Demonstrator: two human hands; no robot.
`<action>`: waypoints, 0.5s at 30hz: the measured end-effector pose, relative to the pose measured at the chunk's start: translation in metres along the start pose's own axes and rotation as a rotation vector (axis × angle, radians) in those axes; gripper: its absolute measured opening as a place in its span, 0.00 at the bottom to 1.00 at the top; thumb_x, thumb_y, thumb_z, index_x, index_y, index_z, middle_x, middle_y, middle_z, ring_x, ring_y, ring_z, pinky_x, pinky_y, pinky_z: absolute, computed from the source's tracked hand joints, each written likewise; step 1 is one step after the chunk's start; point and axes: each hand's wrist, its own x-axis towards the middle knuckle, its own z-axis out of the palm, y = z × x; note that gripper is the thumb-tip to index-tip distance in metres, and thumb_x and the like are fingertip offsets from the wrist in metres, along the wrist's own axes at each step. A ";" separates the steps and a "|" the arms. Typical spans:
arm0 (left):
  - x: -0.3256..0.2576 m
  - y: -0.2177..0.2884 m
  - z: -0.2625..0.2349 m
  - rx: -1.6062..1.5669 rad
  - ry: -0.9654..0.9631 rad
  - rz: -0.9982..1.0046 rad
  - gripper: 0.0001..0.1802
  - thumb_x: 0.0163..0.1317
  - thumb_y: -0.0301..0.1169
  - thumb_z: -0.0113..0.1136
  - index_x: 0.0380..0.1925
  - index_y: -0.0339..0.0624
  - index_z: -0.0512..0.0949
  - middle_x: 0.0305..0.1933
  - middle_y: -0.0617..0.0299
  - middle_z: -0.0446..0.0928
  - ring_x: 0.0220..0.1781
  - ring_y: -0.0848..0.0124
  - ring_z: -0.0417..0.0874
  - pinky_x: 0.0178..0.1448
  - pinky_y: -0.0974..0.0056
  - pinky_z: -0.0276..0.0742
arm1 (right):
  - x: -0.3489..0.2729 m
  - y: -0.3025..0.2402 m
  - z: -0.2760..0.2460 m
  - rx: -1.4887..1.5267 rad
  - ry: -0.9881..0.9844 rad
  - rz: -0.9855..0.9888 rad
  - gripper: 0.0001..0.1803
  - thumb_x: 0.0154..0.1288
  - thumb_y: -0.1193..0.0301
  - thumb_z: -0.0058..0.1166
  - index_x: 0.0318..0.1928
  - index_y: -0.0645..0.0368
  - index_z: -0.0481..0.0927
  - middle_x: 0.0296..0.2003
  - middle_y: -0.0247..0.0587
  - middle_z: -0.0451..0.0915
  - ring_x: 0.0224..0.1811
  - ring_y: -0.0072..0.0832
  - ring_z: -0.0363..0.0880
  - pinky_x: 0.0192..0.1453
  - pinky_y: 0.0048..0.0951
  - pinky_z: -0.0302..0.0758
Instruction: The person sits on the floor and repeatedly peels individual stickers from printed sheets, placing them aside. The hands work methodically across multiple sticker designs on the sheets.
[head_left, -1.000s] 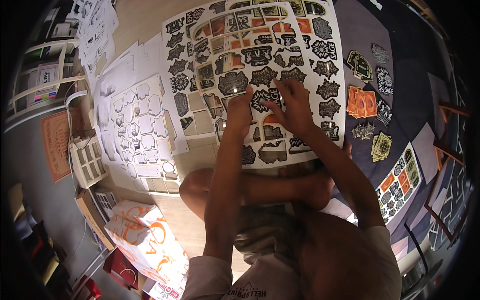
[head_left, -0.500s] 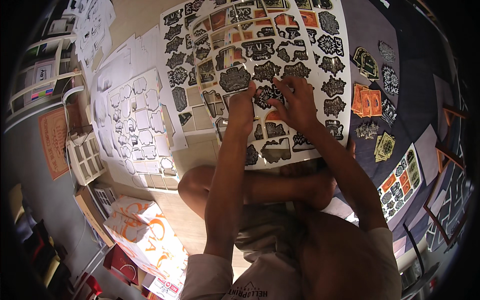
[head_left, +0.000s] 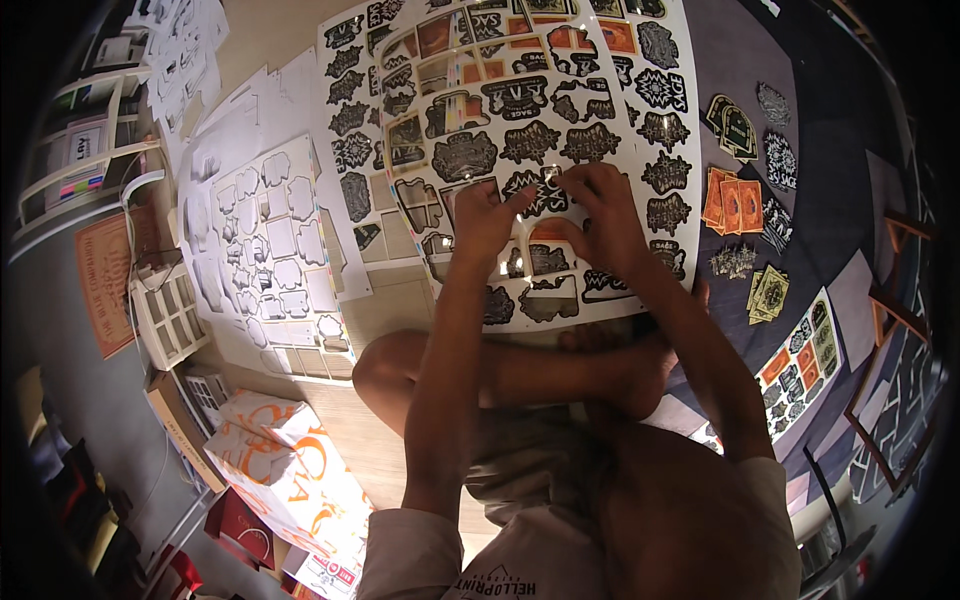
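Observation:
A large white sheet of die-cut stickers point(head_left: 600, 255) lies before my crossed legs, with dark and orange designs and several cut-out gaps. My left hand point(head_left: 482, 218) is closed at the sheet, its thumb reaching onto the left edge of a black-and-white sticker point(head_left: 540, 195). What its curled fingers grip underneath is partly hidden. On the other side of that sticker, my right hand point(head_left: 607, 215) has its fingers and thumb apart. The right fingertips touch near the sticker's upper right edge, beside a bright glint.
Sorted sticker piles lie on the dark cloth at right, including orange cards point(head_left: 733, 205) and yellowish ones point(head_left: 769, 295). A smaller sticker sheet point(head_left: 800, 365) rests nearer. At left are a sheet of empty outlines point(head_left: 268, 250), a white rack point(head_left: 172, 315) and an orange-patterned bag point(head_left: 290, 450).
The left hand has moved slightly down and its thumb now stretches right over the sticker. The right hand has shifted slightly, its thumb lower and farther from the fingers.

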 end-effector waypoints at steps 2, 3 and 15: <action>0.004 -0.003 -0.005 0.079 -0.006 -0.032 0.13 0.59 0.32 0.75 0.36 0.32 0.85 0.24 0.67 0.80 0.23 0.83 0.71 0.27 0.70 0.67 | -0.005 -0.006 0.004 -0.026 0.049 -0.001 0.33 0.52 0.58 0.74 0.56 0.58 0.79 0.51 0.44 0.75 0.56 0.45 0.72 0.59 0.46 0.67; 0.006 -0.004 -0.006 0.119 -0.019 -0.035 0.13 0.59 0.32 0.75 0.36 0.32 0.85 0.23 0.67 0.79 0.22 0.83 0.70 0.27 0.70 0.66 | -0.005 -0.007 0.006 -0.037 0.057 0.029 0.34 0.51 0.57 0.75 0.56 0.58 0.79 0.51 0.44 0.75 0.56 0.45 0.72 0.59 0.46 0.66; 0.000 0.008 0.003 0.021 0.033 -0.103 0.09 0.60 0.28 0.72 0.33 0.31 0.85 0.24 0.65 0.80 0.22 0.81 0.72 0.25 0.70 0.66 | 0.004 -0.014 0.011 -0.095 0.021 0.156 0.42 0.44 0.48 0.77 0.57 0.52 0.75 0.50 0.42 0.71 0.56 0.43 0.67 0.59 0.48 0.61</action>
